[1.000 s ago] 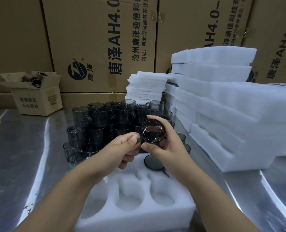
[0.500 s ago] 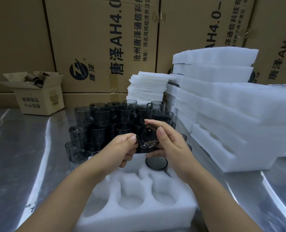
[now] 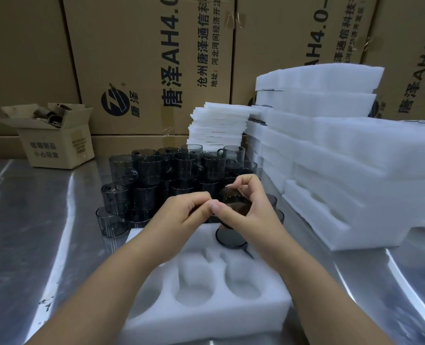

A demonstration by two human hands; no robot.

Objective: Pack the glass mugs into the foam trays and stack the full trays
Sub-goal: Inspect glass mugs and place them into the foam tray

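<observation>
My right hand [image 3: 250, 210] grips a smoky glass mug [image 3: 232, 199] above the far end of a white foam tray [image 3: 206, 312]. My left hand [image 3: 189, 212] pinches the mug's left side, its fingertips meeting my right thumb. One mug [image 3: 230, 237] sits in the tray's far right pocket. The near pockets show bare foam. Behind the tray stands a cluster of dark glass mugs [image 3: 166, 175], stacked two high.
Stacks of white foam trays [image 3: 343, 170] fill the right side of the steel table [image 3: 32, 232]. A pile of thin foam sheets [image 3: 218, 125] sits behind the mugs. A small open carton [image 3: 54, 138] stands at the back left. Large cardboard boxes [image 3: 144, 58] form a wall behind.
The mug has tipped from facing me, base forward, to a more upright pose and come down toward the tray. Both hands have closed in around it.
</observation>
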